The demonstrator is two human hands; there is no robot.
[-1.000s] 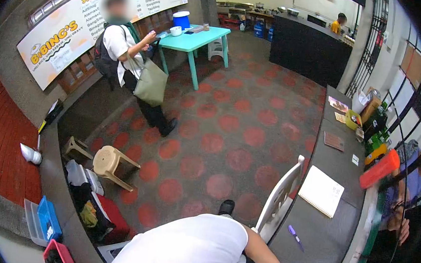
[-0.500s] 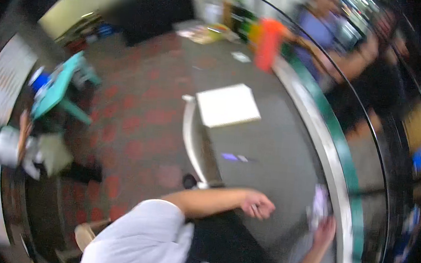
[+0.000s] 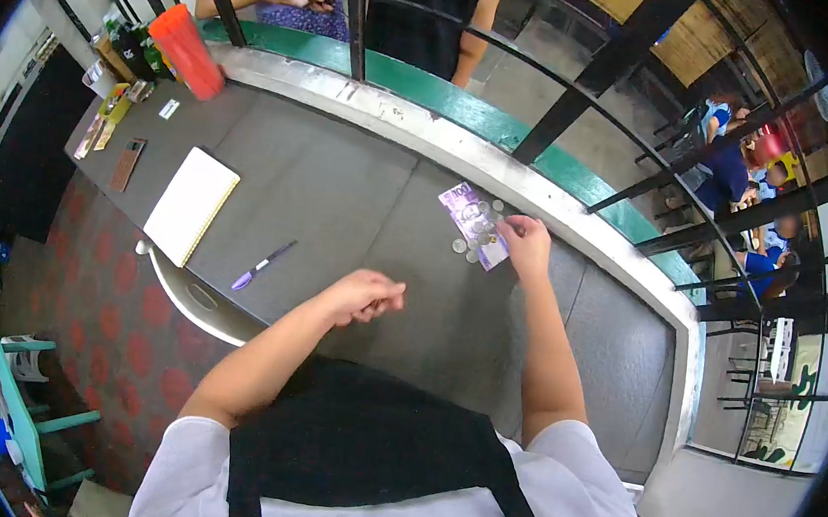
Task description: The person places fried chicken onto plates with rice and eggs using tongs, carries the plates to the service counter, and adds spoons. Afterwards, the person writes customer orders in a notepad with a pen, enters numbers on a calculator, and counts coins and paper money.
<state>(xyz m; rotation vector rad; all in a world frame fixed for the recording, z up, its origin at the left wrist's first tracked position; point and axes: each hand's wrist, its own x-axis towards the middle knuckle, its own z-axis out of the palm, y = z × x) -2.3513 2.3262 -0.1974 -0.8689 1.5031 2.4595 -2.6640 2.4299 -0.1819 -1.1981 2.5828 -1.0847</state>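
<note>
A purple banknote (image 3: 457,201) lies flat on the grey counter (image 3: 341,188), with several coins (image 3: 459,246) on it and beside it. My right hand (image 3: 527,249) is at the note's right edge, fingertips pressed together by the coins; what they pinch is too small to tell. My left hand (image 3: 366,299) hovers over the counter with curled fingers, and whatever may be inside is hidden. Left of it lie a purple and white pen (image 3: 261,267) and a blank open notebook (image 3: 192,206).
A phone (image 3: 128,165), an orange-red cup (image 3: 188,52) and bottles (image 3: 135,49) stand or lie at the counter's far left. A white and green ledge (image 3: 368,107) with black bars borders the counter. People are beyond the bars. A white chair (image 3: 196,299) touches the near edge.
The head view has turned, so the counter now runs across the picture, and the blur is gone. My right hand stays by the banknote and coins; my left hand remains curled.
</note>
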